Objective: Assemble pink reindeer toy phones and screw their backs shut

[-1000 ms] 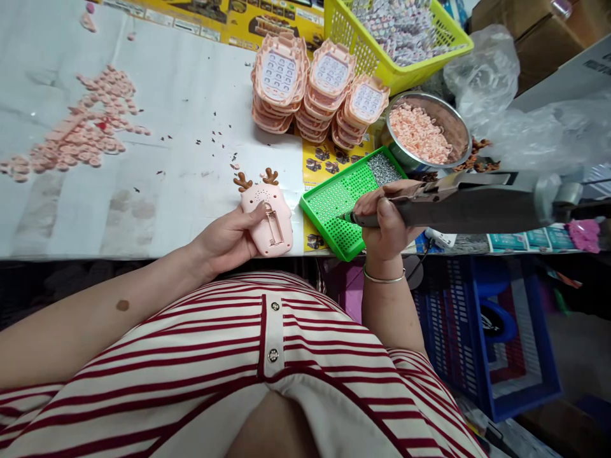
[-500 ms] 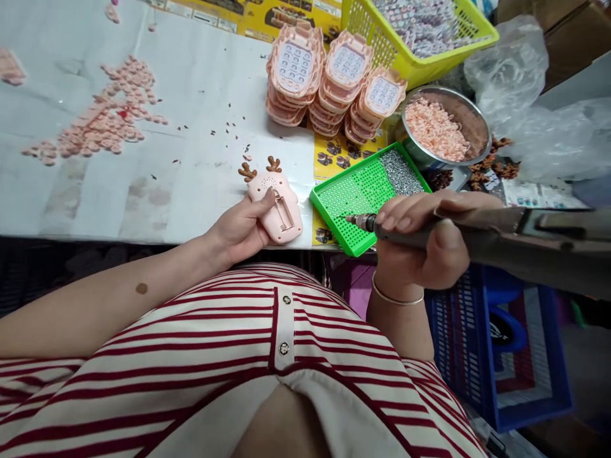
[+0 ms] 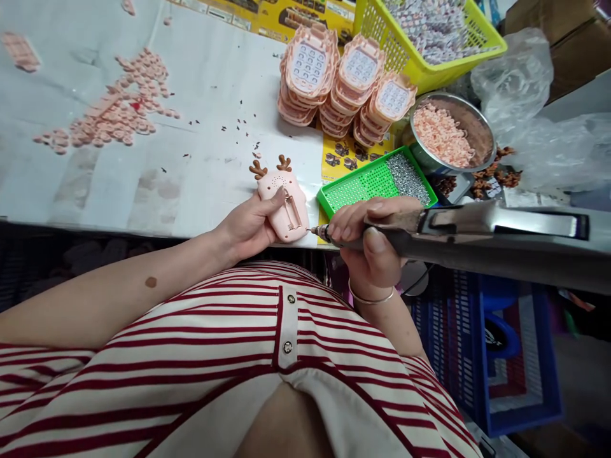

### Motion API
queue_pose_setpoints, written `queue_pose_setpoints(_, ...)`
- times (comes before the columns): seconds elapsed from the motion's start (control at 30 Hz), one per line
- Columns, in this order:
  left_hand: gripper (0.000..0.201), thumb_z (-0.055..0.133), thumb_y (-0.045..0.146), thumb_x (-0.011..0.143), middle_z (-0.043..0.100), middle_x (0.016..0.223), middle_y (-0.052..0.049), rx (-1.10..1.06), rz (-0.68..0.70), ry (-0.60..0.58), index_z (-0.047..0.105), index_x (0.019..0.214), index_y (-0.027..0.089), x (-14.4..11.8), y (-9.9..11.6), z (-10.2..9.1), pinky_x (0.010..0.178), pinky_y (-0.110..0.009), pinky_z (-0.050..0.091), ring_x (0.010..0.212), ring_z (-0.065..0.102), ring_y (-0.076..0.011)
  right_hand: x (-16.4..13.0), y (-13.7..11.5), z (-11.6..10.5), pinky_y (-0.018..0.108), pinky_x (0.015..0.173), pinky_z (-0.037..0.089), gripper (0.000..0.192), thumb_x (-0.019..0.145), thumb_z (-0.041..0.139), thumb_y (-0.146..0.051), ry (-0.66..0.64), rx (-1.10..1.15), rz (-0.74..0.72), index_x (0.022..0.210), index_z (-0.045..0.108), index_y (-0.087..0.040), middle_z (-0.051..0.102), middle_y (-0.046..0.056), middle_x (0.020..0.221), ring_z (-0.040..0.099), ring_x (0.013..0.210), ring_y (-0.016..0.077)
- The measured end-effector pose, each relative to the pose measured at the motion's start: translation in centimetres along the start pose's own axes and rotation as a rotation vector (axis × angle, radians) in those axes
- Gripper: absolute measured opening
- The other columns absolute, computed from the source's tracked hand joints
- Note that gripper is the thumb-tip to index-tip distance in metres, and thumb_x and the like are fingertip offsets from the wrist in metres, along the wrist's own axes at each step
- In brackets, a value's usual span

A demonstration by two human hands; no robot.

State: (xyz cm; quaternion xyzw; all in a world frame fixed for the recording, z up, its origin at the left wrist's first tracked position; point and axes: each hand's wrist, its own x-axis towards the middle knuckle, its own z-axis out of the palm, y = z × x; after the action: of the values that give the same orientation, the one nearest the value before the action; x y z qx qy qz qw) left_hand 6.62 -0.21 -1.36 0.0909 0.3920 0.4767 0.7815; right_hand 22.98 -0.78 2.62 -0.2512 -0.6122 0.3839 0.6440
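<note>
A long white-covered worktable (image 3: 143, 127) spans the scene, stained and scuffed. Far right stand brown cardboard boxes (image 3: 548, 25). Below the table's near right edge sits a blue slatted plastic crate (image 3: 539, 356). Lighting is even and bright.

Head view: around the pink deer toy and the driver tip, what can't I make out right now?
- Whether a screw sits on the driver tip: too small.
- Whether the tip touches the pink deer toy: too fine to tell.
- Toy's front face: turned down.
- Its left edge: covered by the left hand.
- Electric screwdriver: rear cut off by the right edge.
- Green screw tray: near corner behind the right hand.
</note>
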Motion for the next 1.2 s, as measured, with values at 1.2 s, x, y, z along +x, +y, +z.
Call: queue_pose_setpoints(1.2, 0.031, 0.064, 0.018, 0.095, 0.073, 0.111, -0.006, -0.008, -0.059, 0.058, 0.064, 0.125, 0.023, -0.2, 0.0, 0.1, 0.096, -0.046, 0.059, 0.093, 0.07, -0.0187, 2.0, 1.9, -7.0, 0.03, 0.047, 0.044, 0.037, 0.077, 0.071, -0.057, 0.32, -0.332, 0.039, 0.089, 0.05, -0.03, 0.041, -0.008, 0.061, 0.049, 0.044, 0.0116)
